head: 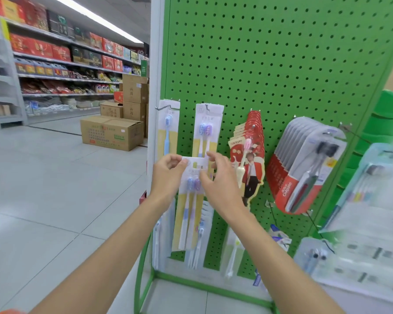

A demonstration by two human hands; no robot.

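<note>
Right now the left hand (pixel 168 171) and right hand (pixel 218 175) pinch the top of the toothbrush pack (pixel 189 214) in the middle of the frame, below the hook (pixel 206 107) on the pegboard (pixel 281 64), and it may fall if its hole misses the hook.

Green pegboard (pixel 281 53) dotted with holes, yellow-white toothbrush pack (pixel 189 207), blue and purple brushes, red-grey Colgate packs (pixel 304 171)
</note>
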